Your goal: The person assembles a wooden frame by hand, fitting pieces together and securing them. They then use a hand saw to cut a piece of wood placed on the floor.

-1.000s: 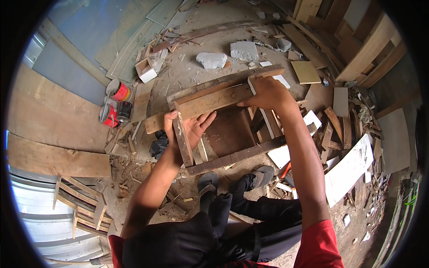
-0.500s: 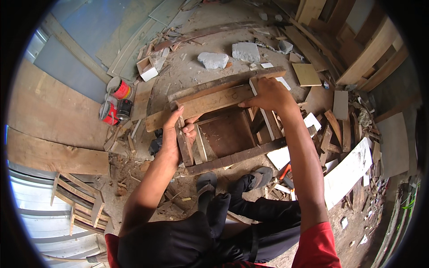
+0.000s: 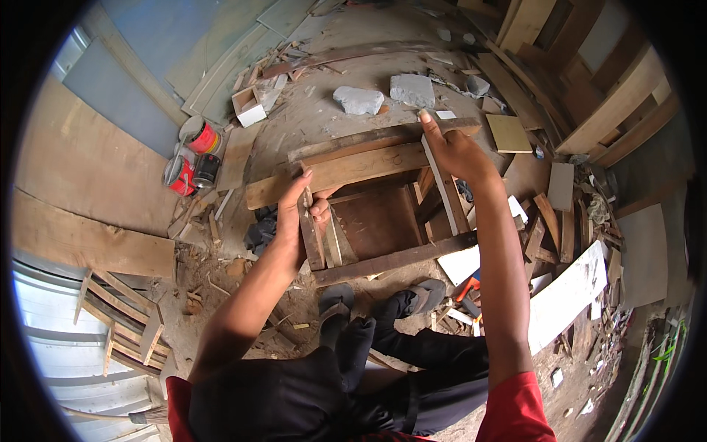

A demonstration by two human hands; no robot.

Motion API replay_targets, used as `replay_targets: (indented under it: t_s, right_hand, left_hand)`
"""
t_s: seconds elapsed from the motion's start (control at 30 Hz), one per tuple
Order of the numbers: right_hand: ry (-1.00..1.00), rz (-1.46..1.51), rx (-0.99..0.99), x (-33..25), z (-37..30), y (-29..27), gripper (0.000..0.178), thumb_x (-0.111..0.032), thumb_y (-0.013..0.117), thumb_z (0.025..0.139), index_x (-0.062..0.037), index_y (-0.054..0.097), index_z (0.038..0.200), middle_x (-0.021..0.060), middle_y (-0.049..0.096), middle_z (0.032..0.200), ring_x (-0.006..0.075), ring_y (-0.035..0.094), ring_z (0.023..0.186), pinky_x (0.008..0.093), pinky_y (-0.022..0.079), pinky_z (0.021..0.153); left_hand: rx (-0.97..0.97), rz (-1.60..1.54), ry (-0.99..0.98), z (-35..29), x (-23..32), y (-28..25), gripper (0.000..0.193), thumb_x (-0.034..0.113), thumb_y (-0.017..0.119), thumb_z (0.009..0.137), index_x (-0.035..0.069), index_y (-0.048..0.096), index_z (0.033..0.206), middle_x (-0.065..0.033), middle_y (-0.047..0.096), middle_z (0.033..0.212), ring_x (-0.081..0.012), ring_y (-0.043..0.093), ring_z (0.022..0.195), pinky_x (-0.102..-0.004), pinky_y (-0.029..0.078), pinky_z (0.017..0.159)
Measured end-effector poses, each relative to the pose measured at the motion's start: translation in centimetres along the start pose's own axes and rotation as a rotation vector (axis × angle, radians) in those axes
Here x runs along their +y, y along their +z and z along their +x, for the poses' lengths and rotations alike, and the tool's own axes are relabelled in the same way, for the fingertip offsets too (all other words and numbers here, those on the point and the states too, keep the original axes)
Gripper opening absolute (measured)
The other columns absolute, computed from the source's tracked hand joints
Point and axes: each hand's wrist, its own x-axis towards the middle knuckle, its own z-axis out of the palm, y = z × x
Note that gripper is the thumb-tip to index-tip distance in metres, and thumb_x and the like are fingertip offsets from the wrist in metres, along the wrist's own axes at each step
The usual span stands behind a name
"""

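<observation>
A rough wooden frame [image 3: 394, 258] with a brown panel inside is held tilted above my feet. My left hand [image 3: 300, 202] grips its left side piece, thumb on the upper face and fingers curled round the inner edge. Across the far part of the frame lies a paler plank [image 3: 353, 171], its left end jutting past the left side piece, close to my left thumb. My right hand [image 3: 458, 153] is closed round the frame's far right corner, the thumb pointing up over the far rail. The fingers of the right hand are mostly hidden.
Two grey stone blocks [image 3: 412, 90] lie on the floor beyond the frame. Paint cans [image 3: 202, 138] stand at the left. Wood offcuts [image 3: 549, 214] and a long white board [image 3: 571, 295] crowd the right. An orange-handled tool [image 3: 468, 287] lies near my right foot.
My right thumb has moved from the plank on the inner side to the far rail at the corner. The frame sits slightly farther right in view. My left hand keeps its grip.
</observation>
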Motion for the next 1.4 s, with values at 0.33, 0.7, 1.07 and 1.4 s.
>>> replay_targets:
  t_s: [0.33,0.7,1.07,1.4]
  right_hand:
    - [-0.044,-0.044,0.279,0.5,0.9,1.7,0.1,-0.078,0.028,0.093,0.0115,0.072,0.096,0.0393,0.065,0.101,0.05,0.062,0.11,0.0516,0.047,0.1]
    - [-0.082,0.2,0.349,3.9,0.2,0.9,0.1,-0.072,0.029,0.097,0.0199,0.066,0.095,0.0466,0.058,0.102,0.0568,0.055,0.113,0.0515,0.044,0.1]
    - [0.013,1.016,0.271,12.0,-8.7,0.1,0.08,-0.069,0.031,0.1,0.0025,0.06,0.121,0.0122,0.066,0.103,0.0177,0.063,0.093,0.0332,0.054,0.081]
    - [0.023,1.199,-0.062,11.9,-13.0,7.1,0.083,-0.064,0.035,0.102,0.0123,0.054,0.13,0.0245,0.065,0.12,0.0316,0.067,0.107,0.0407,0.054,0.091]
  left_hand:
    - [0.078,0.008,0.017,-0.3,0.0,0.1,0.029,0.034,0.072,0.089,0.01,0.056,0.092,-0.0017,0.055,0.073,-0.008,0.044,0.05,-0.0238,0.035,0.048]
    - [0.065,0.062,0.009,0.2,-0.2,2.9,0.034,0.033,0.074,0.087,0.006,0.056,0.098,-0.0105,0.063,0.079,-0.0083,0.044,0.045,-0.0246,0.033,0.046]
    - [-0.237,1.016,0.087,-0.7,7.4,19.9,0.066,0.038,0.074,0.085,-0.008,0.048,0.125,-0.0265,0.064,0.103,-0.0008,0.044,0.042,-0.0159,0.036,0.035]
    - [-0.55,1.747,0.154,-0.5,3.2,24.0,0.054,0.044,0.08,0.076,-0.005,0.069,0.096,-0.0062,0.06,0.071,-0.0131,0.057,0.051,-0.0282,0.046,0.046]
